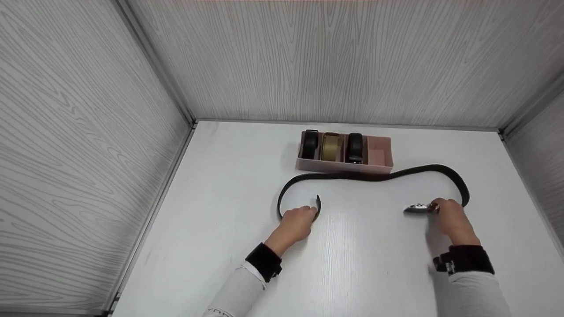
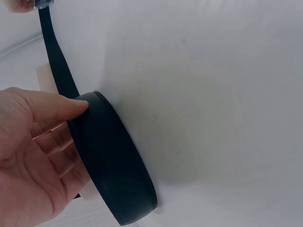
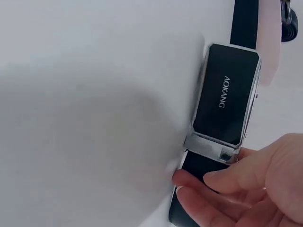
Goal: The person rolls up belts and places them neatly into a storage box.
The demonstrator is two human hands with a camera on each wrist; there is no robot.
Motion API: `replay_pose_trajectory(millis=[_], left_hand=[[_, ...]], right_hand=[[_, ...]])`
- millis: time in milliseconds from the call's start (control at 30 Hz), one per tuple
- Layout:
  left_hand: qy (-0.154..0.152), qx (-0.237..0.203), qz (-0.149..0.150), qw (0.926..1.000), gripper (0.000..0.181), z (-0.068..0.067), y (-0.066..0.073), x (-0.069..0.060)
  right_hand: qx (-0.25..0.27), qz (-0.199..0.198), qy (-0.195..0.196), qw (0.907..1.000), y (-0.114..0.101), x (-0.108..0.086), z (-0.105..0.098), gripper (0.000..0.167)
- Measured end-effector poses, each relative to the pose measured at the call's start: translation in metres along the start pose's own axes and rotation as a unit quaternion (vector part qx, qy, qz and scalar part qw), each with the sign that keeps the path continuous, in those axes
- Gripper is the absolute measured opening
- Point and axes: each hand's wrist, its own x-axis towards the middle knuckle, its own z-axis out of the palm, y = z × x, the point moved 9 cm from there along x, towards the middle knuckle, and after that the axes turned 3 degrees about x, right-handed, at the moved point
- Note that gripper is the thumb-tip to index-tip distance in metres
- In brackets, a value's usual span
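Note:
A long black belt (image 1: 343, 176) stands on its edge on the white table, bent into a wide open loop. My left hand (image 1: 296, 223) pinches the strap close to its free tip; in the left wrist view the thumb lies on the curved black strap (image 2: 113, 156), fingers behind it. At the other end my right hand (image 1: 454, 222) grips the strap just behind the silver-framed buckle (image 3: 227, 94), which bears the word AOKANG. Thumb and fingers pinch the strap there. The buckle points left, toward the loop's inside, in the head view.
Behind the belt sits a pink divided box (image 1: 343, 167) with a black rolled belt (image 1: 310, 145), a tan rolled belt (image 1: 330, 147) and another black rolled belt (image 1: 355, 147). Its rightmost compartment holds nothing. Grey wood-grain panels (image 1: 308, 61) wall the table at back and sides.

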Motion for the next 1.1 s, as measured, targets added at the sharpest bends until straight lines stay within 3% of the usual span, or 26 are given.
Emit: replay_pose_trajectory(millis=[200, 467, 700, 833, 967, 1100], left_hand=[[0.000, -0.024, -0.007, 0.9997, 0.011, 0.001, 0.006, 0.003], [0.022, -0.028, 0.004, 0.9994, 0.005, 0.001, 0.014, 0.005], [0.027, -0.042, 0.004, 0.9987, 0.006, 0.003, 0.015, 0.007], [0.025, -0.043, 0.002, 0.9988, 0.012, 0.003, 0.017, 0.008], [0.021, -0.040, 0.005, 0.9990, 0.019, 0.002, 0.021, 0.008], [0.014, -0.038, 0.020, 0.9990, 0.018, 0.002, 0.026, 0.009]], right_hand=[[0.004, 0.004, -0.031, 0.9995, -0.005, -0.001, 0.003, 0.042], [0.007, 0.048, -0.089, 0.9948, -0.024, -0.009, 0.010, 0.060], [-0.005, 0.063, -0.085, 0.9944, -0.043, -0.016, 0.010, 0.069], [-0.005, 0.059, -0.050, 0.9970, -0.066, -0.018, 0.013, 0.066], [0.009, 0.028, -0.004, 0.9996, -0.099, -0.016, 0.025, 0.057], [0.032, -0.024, -0.029, 0.9988, -0.139, -0.010, 0.058, 0.047]])
